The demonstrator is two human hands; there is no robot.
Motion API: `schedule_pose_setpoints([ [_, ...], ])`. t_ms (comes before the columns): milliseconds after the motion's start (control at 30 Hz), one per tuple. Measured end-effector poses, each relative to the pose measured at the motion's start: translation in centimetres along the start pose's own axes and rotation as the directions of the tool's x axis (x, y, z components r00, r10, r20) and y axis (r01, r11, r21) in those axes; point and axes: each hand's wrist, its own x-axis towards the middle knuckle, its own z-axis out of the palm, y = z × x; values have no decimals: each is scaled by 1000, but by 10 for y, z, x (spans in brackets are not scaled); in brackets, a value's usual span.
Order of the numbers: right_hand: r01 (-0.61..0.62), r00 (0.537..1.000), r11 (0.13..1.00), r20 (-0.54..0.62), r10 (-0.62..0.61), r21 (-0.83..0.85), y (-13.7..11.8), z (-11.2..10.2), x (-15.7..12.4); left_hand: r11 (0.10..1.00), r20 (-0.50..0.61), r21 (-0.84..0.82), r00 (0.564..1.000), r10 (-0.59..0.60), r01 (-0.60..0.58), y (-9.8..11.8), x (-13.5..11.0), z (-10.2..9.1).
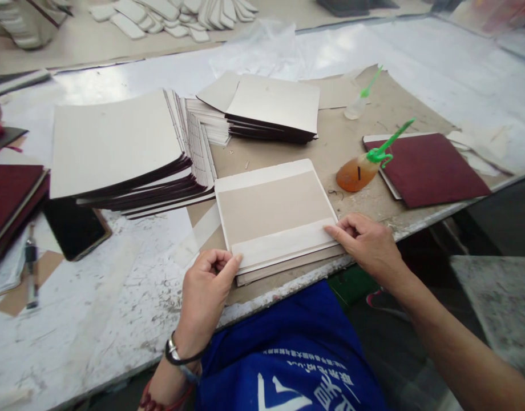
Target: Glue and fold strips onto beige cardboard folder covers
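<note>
A beige cardboard panel with white strips lies near the table's front edge, on top of another board whose edge shows below it. My left hand pinches the panel's near left corner between thumb and curled fingers. At the near right corner, my right hand grips it the same way, thumb on top. Just beyond the panel stands a squeeze bottle of amber liquid with a green nozzle. Left of the panel is a fanned stack of pale boards with dark edges.
Behind lies a second stack of pale boards, with a small clear bottle to its right. A maroon cover rests at the right. To the left are a phone, a pen and maroon folders.
</note>
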Motion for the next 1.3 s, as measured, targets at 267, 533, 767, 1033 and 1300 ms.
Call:
schedule_pose_setpoints([
  [267,3,1000,1000,17,-3,-1,-1,-1,1,999,0,-19,999,-49,49,1,-2,-1],
  [533,22,999,1000,31,-23,11,-2,-2,0,998,6,-10,998,-66,66,2,-3,-2],
  [767,31,999,999,31,-31,12,-2,-3,0,998,1,-14,998,-66,66,5,-3,-1],
  [1033,29,999,999,29,-30,15,-2,-2,-1,998,-4,13,998,-64,64,2,-2,-1],
  [1300,28,999,1000,32,-28,9,-2,-2,-1,998,-6,-17,998,-55,55,4,-2,0],
])
